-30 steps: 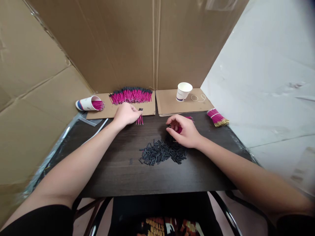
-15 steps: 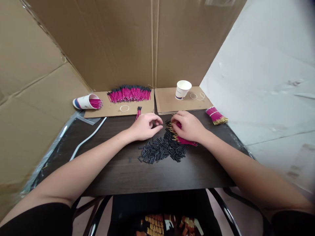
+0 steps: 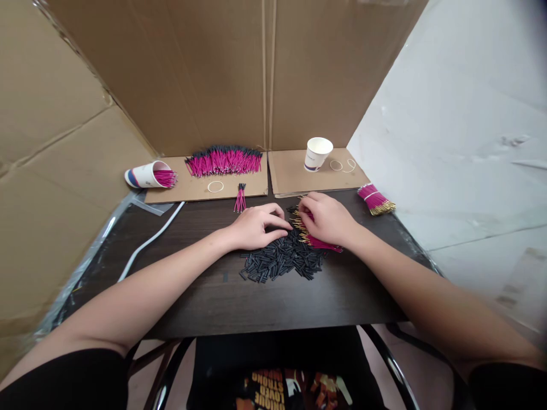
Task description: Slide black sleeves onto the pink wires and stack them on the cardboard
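Note:
Short black tubes point(image 3: 282, 259) lie in a loose pile on the dark table. At the pile's upper edge is my left hand point(image 3: 260, 226), its thumb and fingers apart with nothing visible between them. My right hand point(image 3: 327, 219) rests over a bunch of magenta wires with gold tips point(image 3: 320, 244), its fingers curled down onto them; the gold ends point left toward the black tubes. A few magenta wires with black ends point(image 3: 240, 198) lie just above my left hand, across the cardboard's edge.
Many black-ended magenta wires point(image 3: 224, 161) lie on the left cardboard point(image 3: 179, 191), beside a tipped cup point(image 3: 143, 175) holding more. An upright cup point(image 3: 316, 155) and rubber bands stand right. A banded bundle point(image 3: 376, 199) lies far right. A pale cable point(image 3: 149, 242) crosses the left side.
My left hand has moved right and slightly down to the tubes, uncovering more of the small group of black-ended wires. My right hand has hardly moved.

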`<state>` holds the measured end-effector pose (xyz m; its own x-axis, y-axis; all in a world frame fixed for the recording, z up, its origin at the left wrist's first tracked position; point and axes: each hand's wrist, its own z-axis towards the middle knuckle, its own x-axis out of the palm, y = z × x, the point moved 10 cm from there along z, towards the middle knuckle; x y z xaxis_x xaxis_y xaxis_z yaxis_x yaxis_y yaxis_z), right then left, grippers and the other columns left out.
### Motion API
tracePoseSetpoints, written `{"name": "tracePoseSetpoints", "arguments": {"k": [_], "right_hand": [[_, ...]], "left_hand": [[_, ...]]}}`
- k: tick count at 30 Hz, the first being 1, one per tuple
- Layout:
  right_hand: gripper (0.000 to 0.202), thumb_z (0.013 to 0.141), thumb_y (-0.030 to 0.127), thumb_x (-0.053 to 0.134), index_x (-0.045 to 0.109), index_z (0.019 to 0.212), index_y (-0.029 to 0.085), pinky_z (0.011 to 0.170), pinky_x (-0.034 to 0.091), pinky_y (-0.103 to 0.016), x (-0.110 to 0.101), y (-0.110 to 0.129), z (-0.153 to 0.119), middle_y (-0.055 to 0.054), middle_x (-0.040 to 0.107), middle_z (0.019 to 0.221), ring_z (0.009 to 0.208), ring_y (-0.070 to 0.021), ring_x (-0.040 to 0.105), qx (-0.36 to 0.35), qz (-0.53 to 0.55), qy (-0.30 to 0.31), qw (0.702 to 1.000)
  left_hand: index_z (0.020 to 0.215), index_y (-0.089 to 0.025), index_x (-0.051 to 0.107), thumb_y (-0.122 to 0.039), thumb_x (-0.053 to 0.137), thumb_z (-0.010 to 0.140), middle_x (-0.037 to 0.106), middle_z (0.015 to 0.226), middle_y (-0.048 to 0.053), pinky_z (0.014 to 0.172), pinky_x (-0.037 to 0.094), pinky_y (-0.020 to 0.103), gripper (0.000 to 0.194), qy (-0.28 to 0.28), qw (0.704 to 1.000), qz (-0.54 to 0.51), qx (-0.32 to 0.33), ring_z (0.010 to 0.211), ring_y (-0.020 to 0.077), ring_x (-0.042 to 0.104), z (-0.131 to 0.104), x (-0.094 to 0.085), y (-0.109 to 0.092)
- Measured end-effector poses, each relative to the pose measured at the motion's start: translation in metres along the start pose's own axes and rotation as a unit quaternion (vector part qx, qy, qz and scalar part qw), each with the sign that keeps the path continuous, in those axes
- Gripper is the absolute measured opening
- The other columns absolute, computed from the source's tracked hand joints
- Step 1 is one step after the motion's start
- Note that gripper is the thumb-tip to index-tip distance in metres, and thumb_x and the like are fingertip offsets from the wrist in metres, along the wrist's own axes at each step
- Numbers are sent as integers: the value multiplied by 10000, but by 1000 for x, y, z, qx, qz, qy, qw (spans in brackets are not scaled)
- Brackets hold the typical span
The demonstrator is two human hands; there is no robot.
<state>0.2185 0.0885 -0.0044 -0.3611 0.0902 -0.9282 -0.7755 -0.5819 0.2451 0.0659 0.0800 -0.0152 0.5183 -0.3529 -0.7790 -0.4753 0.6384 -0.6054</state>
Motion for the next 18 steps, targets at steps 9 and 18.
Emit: {"name": "tracePoseSetpoints", "arguments": {"k": [9, 18], "right_hand": [[164, 1096, 174, 549, 685, 1016, 132, 874, 457, -450, -1, 6, 0, -152, 693, 1025, 948, -300, 586, -44, -62, -36, 996], [226, 1098, 201, 542, 714, 966, 137, 831, 421, -452, 0, 6, 1, -144, 677, 980, 925, -299, 600, -46, -64, -24, 997]], "left_hand": [[1064, -281, 916, -417, 776, 1028, 812, 1191, 40, 866, 529, 319, 198, -18, 1000, -17, 2, 971, 150, 726, 1, -1, 1], [1072, -239, 887, -382, 791, 991, 793, 1175, 35, 724, 428, 287, 190, -4, 999, -30, -38, 698, 69, 519, 2, -1, 5]]}}
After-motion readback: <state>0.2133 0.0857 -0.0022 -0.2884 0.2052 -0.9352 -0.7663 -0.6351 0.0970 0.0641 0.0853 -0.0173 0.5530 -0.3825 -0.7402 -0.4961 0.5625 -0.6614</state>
